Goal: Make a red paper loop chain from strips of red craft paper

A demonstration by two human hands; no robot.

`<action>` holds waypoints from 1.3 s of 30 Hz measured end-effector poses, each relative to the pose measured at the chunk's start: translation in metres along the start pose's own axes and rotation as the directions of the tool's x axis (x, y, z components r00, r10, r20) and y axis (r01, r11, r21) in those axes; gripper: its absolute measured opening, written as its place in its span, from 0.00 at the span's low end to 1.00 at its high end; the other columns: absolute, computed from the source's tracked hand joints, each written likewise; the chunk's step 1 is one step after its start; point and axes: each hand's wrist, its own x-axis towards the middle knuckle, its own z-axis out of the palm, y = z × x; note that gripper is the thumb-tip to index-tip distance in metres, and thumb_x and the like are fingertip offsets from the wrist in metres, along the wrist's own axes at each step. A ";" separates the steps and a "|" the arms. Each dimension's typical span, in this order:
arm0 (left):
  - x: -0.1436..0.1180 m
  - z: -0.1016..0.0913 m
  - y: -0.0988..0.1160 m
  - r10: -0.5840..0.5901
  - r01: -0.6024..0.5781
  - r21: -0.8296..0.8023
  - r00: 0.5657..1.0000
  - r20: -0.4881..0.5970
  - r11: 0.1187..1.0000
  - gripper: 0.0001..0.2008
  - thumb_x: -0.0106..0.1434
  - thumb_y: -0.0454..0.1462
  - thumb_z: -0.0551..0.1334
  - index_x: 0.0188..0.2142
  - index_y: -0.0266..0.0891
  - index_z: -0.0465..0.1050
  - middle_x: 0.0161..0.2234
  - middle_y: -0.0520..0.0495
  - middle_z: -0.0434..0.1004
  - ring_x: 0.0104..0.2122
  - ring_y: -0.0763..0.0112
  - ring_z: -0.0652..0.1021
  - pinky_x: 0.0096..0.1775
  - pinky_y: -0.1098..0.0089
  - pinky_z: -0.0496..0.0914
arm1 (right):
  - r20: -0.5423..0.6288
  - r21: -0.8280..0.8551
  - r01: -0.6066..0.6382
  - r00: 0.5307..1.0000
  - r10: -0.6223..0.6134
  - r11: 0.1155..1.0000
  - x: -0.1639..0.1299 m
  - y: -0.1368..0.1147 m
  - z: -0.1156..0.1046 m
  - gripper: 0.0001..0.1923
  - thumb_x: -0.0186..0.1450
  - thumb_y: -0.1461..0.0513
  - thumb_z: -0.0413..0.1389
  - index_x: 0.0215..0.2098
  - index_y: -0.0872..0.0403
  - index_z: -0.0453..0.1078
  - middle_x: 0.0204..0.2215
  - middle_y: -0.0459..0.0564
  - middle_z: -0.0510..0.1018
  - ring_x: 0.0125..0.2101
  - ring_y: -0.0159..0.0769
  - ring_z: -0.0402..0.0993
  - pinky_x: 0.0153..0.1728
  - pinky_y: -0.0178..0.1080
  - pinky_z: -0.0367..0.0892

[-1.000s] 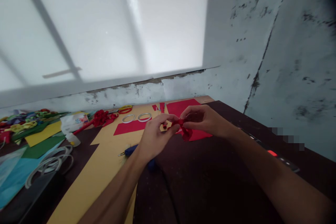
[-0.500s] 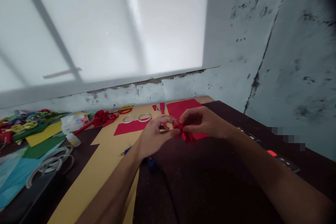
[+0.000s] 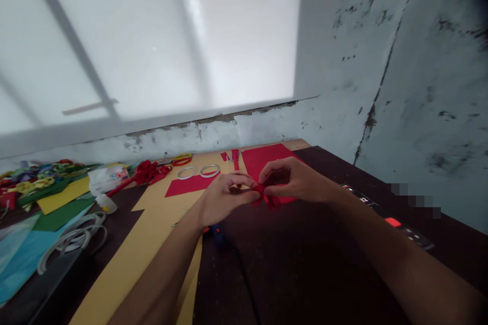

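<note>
A dark desk (image 3: 305,264) is filling the near ground, with a long yellow paper sheet (image 3: 125,264) lying across its left part. Just above it, the left hand (image 3: 223,198) and the right hand (image 3: 293,180) are meeting, both pinching a small red paper piece (image 3: 265,194) between fingertips; it is looking crumpled and folded, hanging slightly below the fingers. Behind the hands, flat red paper (image 3: 263,157) is lying on the desk, with two white rings (image 3: 198,170) beside it. Farther left, coloured paper scraps (image 3: 38,177) are piling up. Beyond, a stained, peeling wall (image 3: 400,86) and a frosted window (image 3: 152,35) are closing the room.
</note>
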 end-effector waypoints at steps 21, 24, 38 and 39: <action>0.000 -0.003 0.001 0.009 -0.017 0.108 0.997 0.072 0.994 0.14 0.68 0.44 0.57 0.36 0.38 0.77 0.41 0.45 0.76 0.38 0.68 0.75 0.42 0.69 0.69 | 0.017 -0.069 -0.002 1.000 0.003 0.998 0.001 0.006 0.001 0.08 0.59 0.62 0.62 0.38 0.54 0.74 0.32 0.49 0.81 0.33 0.36 0.79 0.33 0.36 0.71; 0.001 0.001 -0.001 -0.006 0.009 0.071 0.999 -0.040 0.997 0.13 0.66 0.44 0.59 0.39 0.37 0.76 0.38 0.45 0.78 0.36 0.68 0.76 0.38 0.69 0.69 | 0.002 -0.019 0.014 1.000 -0.014 1.000 0.001 0.005 0.001 0.08 0.60 0.61 0.63 0.37 0.53 0.72 0.32 0.49 0.81 0.33 0.36 0.79 0.33 0.36 0.72; -0.001 0.001 0.004 0.192 -0.146 0.329 0.975 -0.113 0.933 0.06 0.63 0.37 0.63 0.39 0.43 0.79 0.38 0.50 0.81 0.39 0.69 0.76 0.41 0.70 0.68 | -0.070 -0.065 0.017 0.997 -0.021 0.998 0.002 0.004 0.002 0.08 0.59 0.63 0.63 0.37 0.55 0.73 0.33 0.50 0.82 0.35 0.37 0.80 0.36 0.37 0.73; -0.001 0.001 0.003 0.189 -0.148 0.321 0.977 -0.099 0.935 0.06 0.63 0.37 0.63 0.39 0.43 0.79 0.38 0.50 0.80 0.39 0.69 0.76 0.42 0.70 0.68 | -0.071 -0.067 0.015 0.997 -0.020 0.998 0.002 0.005 0.002 0.08 0.59 0.63 0.62 0.37 0.55 0.73 0.33 0.49 0.82 0.35 0.37 0.80 0.35 0.37 0.73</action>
